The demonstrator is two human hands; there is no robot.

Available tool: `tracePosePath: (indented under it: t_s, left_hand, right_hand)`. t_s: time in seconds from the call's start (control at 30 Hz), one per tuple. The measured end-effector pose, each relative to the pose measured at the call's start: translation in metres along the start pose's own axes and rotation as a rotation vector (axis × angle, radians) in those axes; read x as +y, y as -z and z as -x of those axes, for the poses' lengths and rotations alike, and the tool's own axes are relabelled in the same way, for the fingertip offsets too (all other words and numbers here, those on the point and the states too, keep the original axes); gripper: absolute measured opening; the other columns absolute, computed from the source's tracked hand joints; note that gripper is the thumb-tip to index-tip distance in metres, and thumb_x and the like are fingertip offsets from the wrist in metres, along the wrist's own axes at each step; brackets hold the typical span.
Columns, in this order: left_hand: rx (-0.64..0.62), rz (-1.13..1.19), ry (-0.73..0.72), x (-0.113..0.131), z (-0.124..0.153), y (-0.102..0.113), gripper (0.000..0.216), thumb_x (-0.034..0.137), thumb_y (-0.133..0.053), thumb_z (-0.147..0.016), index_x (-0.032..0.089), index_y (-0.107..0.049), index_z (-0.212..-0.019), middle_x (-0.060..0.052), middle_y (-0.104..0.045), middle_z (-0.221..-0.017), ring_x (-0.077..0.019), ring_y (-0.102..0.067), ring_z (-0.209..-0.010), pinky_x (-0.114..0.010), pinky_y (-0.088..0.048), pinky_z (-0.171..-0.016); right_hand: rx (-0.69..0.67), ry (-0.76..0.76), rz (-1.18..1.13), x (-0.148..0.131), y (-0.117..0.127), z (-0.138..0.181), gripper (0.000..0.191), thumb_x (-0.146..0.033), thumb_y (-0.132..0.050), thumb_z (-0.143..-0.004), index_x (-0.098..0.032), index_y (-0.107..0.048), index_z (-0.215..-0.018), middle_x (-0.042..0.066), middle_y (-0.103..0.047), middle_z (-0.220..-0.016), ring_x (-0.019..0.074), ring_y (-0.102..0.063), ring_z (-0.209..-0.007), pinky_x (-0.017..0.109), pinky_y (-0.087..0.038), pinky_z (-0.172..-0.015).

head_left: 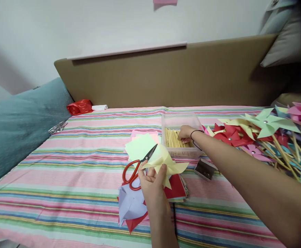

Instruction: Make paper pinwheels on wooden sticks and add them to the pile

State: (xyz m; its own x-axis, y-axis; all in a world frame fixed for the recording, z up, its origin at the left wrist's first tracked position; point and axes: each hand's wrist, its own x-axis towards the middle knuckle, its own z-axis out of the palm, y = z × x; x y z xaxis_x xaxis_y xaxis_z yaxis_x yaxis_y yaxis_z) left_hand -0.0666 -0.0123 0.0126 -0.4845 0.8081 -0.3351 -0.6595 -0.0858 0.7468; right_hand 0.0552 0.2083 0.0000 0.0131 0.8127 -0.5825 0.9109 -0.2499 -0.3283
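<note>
Pinched between thumb and fingers of the left hand (152, 181) is a folded yellow paper pinwheel (165, 163), held just above a stack of coloured paper squares (177, 187) on the striped bed cover (70, 179). Red-handled scissors (136, 167) lie touching that hand's left side, blades pointing far and right over pale green sheets (139, 146). A lavender folded piece (131, 203) sits near, below the scissors. Farther right, the right hand (186, 133) reaches into a clear plastic box (177, 122) of wooden sticks (172, 139), fingers curled down on the sticks; whether they pinch one I cannot tell. A heap of finished pinwheels (264, 132) spreads along the right edge, and a small dark box (204, 168) lies near the forearm.
</note>
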Motion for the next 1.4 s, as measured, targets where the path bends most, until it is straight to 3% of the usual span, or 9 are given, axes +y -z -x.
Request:
tracePosePath:
  t_s: [0.1,0.27,0.47,0.57,0.73,0.9,1.07,1.3,1.4]
  left_hand:
    - [-0.041,0.017,0.027,0.001,0.002,0.0,0.071,0.016,-0.084,-0.059,0.022,-0.043,-0.117,-0.007,-0.07,-0.097,-0.0206,-0.071,-0.09,-0.026,-0.055,-0.074]
    - [-0.118,0.029,0.068,0.004,0.004,0.002,0.074,0.018,-0.085,-0.059,0.023,-0.043,-0.12,-0.004,-0.07,-0.097,-0.0175,-0.071,-0.084,-0.023,-0.054,-0.07]
    - [-0.162,0.114,0.059,0.007,0.002,0.005,0.074,0.017,-0.086,-0.059,0.024,-0.044,-0.121,0.0,-0.067,-0.095,-0.0131,-0.069,-0.079,-0.02,-0.052,-0.067]
    - [-0.17,0.157,0.067,0.006,0.002,0.005,0.075,0.015,-0.086,-0.058,0.025,-0.045,-0.121,0.001,-0.065,-0.094,-0.0127,-0.068,-0.081,-0.02,-0.052,-0.069]
    - [-0.242,0.219,0.091,-0.001,0.009,-0.005,0.069,0.014,-0.086,-0.058,0.025,-0.051,-0.117,0.002,-0.064,-0.089,-0.0103,-0.065,-0.08,-0.019,-0.051,-0.072]
    - [-0.368,0.242,0.179,-0.016,0.02,-0.018,0.073,0.02,-0.088,-0.056,0.026,-0.054,-0.12,0.006,-0.059,-0.075,-0.0061,-0.057,-0.061,-0.017,-0.048,-0.062]
    - [-0.474,0.23,0.208,-0.03,0.033,-0.03,0.086,0.023,-0.088,-0.053,0.031,-0.049,-0.129,0.005,-0.056,-0.078,-0.0071,-0.054,-0.06,-0.02,-0.044,-0.058]
    - [-0.516,0.124,0.12,-0.034,0.038,-0.04,0.086,0.029,-0.088,-0.052,0.033,-0.05,-0.128,0.004,-0.054,-0.076,-0.0088,-0.051,-0.057,-0.022,-0.041,-0.055]
    - [-0.503,0.137,0.105,-0.035,0.039,-0.04,0.087,0.026,-0.089,-0.049,0.034,-0.051,-0.127,0.005,-0.054,-0.079,-0.0081,-0.05,-0.057,-0.022,-0.039,-0.053]
  right_hand:
    - [-0.009,0.004,-0.046,0.003,0.001,0.002,0.024,-0.032,-0.06,-0.093,-0.013,-0.063,-0.107,0.007,-0.067,-0.104,0.0158,-0.066,-0.086,0.033,-0.056,-0.075]
    - [0.074,0.11,-0.145,-0.002,0.02,0.014,0.019,-0.011,-0.069,-0.074,-0.011,-0.062,-0.057,0.006,-0.062,-0.052,0.0167,-0.062,-0.053,0.026,-0.048,-0.056]
    - [0.223,0.405,-0.337,0.011,0.037,0.076,0.015,-0.017,-0.049,-0.088,-0.017,-0.061,-0.078,-0.003,-0.053,-0.058,0.0078,-0.048,-0.046,0.02,-0.036,-0.047]
    - [0.367,0.638,-0.505,0.038,0.017,0.122,0.028,-0.031,-0.05,-0.088,-0.019,-0.05,-0.063,-0.005,-0.042,-0.057,0.0075,-0.038,-0.048,0.02,-0.027,-0.044]
    - [0.24,0.613,-0.779,0.084,-0.042,0.182,0.03,-0.046,-0.056,-0.086,-0.019,-0.061,-0.073,-0.003,-0.047,-0.06,0.0093,-0.04,-0.05,0.022,-0.029,-0.045]
    - [0.215,0.594,-1.04,0.109,-0.08,0.2,0.034,-0.051,-0.06,-0.086,-0.018,-0.07,-0.084,-0.002,-0.05,-0.054,0.0094,-0.04,-0.046,0.023,-0.03,-0.043]
    - [0.269,0.625,-1.163,0.123,-0.087,0.205,0.027,-0.046,-0.068,-0.082,-0.019,-0.073,-0.079,-0.004,-0.044,-0.049,0.0087,-0.039,-0.045,0.023,-0.032,-0.045]
    - [0.104,0.658,-1.152,0.138,-0.084,0.215,0.036,-0.049,-0.056,-0.09,-0.018,-0.073,-0.085,-0.005,-0.041,-0.043,0.007,-0.033,-0.04,0.023,-0.027,-0.043]
    - [0.067,0.607,-1.145,0.141,-0.08,0.222,0.034,-0.051,-0.061,-0.086,-0.02,-0.073,-0.082,-0.006,-0.038,-0.045,0.0071,-0.03,-0.042,0.023,-0.022,-0.042]
